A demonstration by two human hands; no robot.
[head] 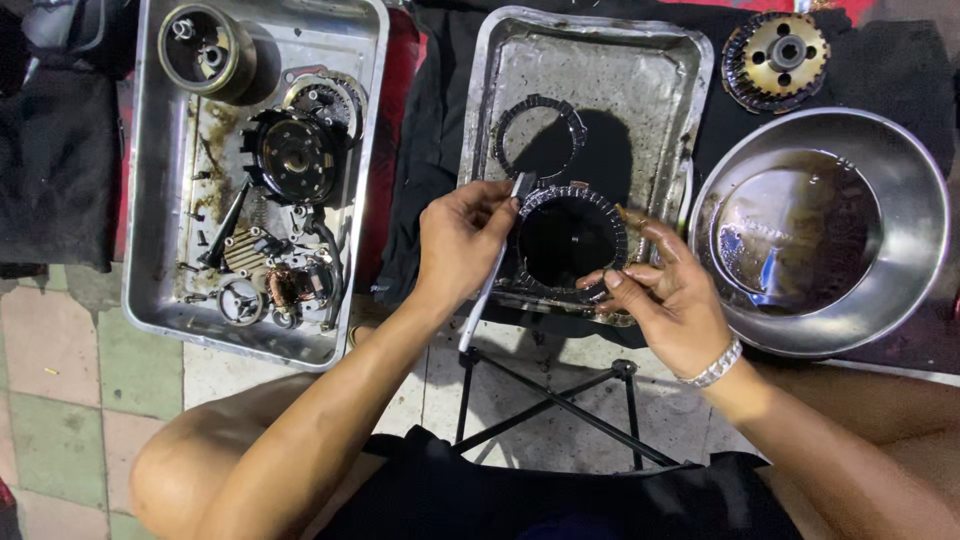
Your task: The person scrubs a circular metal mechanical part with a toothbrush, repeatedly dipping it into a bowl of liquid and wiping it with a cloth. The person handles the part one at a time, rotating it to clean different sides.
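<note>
Brushing | left hand [462, 240] grips white brush [495, 265] | right hand [668, 295] pinches toothed ring [571, 240] over dirty tray [640, 90] | one ring [540, 135] lies in tray, looks half done

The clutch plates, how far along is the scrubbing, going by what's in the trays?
Looks done: one toothed ring lies alone in the middle tray. In hand: the right hand holds a second clutch plate over that tray while the left hand works a white-handled brush along its rim. Left: probably the greasy parts in the left tray, the clutch hub and the bowl of dark liquid.
</note>
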